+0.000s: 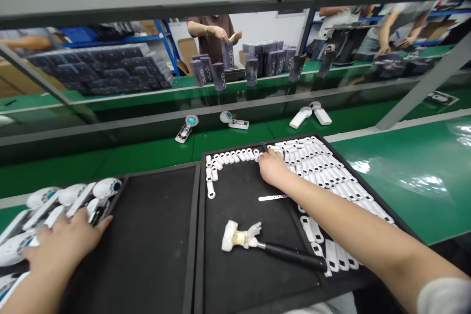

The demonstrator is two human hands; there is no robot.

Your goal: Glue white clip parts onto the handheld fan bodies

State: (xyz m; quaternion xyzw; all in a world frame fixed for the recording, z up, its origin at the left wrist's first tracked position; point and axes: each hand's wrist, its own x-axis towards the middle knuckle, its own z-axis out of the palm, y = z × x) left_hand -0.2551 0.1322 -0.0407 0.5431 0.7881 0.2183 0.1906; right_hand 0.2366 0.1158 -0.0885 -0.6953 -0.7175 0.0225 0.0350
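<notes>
My left hand (pixel 68 240) lies with its fingers spread over white devices with rounded heads (pixel 106 188), lined up in the left tray (pixel 158 225); its fingertips touch some of them. My right hand (pixel 274 167) reaches to the far side of the right tray (pixel 235 299), its fingers curled down among small white plastic covers (pixel 235 156). What its fingertips pinch, if anything, is hidden. More white covers (pixel 320 164) fill the tray's right part in rows, partly behind my forearm. A black-handled hammer (pixel 290 253) with a wrapped head and a flat white strip (pixel 272 198) lie nearer me.
Two white devices with teal discs (pixel 186 130) (pixel 235 120) and a pair of white devices (pixel 311 115) lie beyond the trays on the green bench (pixel 415 171). A slanted metal post (pixel 423 81) stands at right. Across, co-workers handle dark boxes (pixel 219 77).
</notes>
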